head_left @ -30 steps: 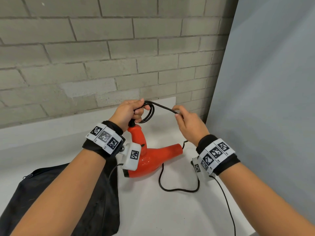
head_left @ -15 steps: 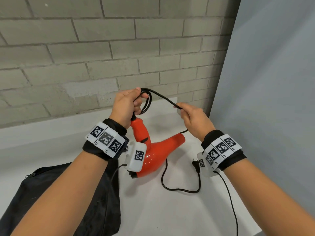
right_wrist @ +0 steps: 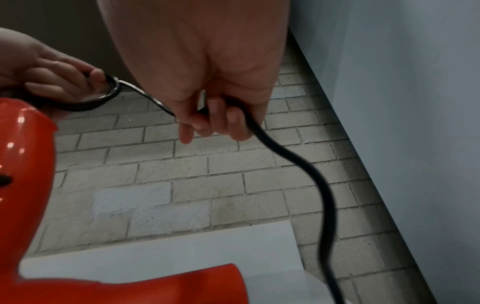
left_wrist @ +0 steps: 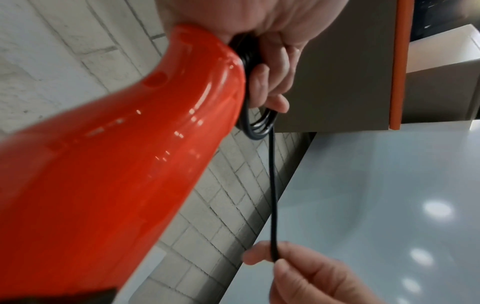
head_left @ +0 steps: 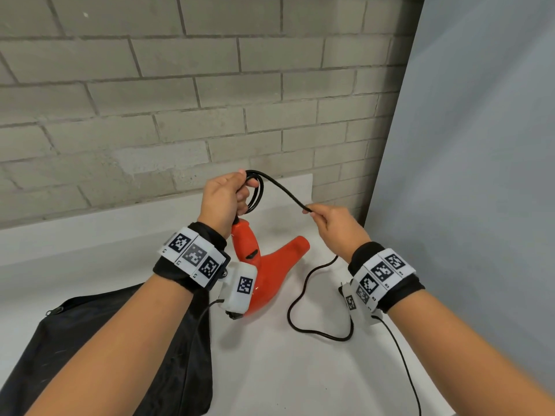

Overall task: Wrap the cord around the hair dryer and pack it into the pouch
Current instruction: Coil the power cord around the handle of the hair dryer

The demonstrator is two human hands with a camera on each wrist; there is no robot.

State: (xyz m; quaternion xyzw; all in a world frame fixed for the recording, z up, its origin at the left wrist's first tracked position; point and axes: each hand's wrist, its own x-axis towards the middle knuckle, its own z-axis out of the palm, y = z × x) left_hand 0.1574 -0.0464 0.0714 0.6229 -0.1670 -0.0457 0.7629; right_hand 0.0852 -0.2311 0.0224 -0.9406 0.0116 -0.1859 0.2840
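An orange-red hair dryer [head_left: 270, 267] [left_wrist: 116, 164] [right_wrist: 23, 156] hangs tilted above the white table, handle up. My left hand [head_left: 223, 198] [left_wrist: 270, 67] grips the handle's end together with several small loops of the black cord [head_left: 255, 193] [left_wrist: 257, 125]. From there the cord [right_wrist: 306, 170] runs taut to my right hand [head_left: 330, 223] [right_wrist: 213, 115], which pinches it. Below that hand the cord drops in a loose curve onto the table [head_left: 306, 310]. A black pouch [head_left: 105, 349] lies flat at the lower left, its zip pull showing.
The white table [head_left: 270, 379] ends at a grey brick wall [head_left: 180, 115] behind and a pale blue-grey panel [head_left: 480, 145] on the right. Thin black wrist-camera cables [head_left: 402, 364] trail from both wrists.
My right hand has slid to the right and down along the cord, away from the left hand, drawing it taut. The left hand has lifted the dryer a little, tilting the nozzle up.
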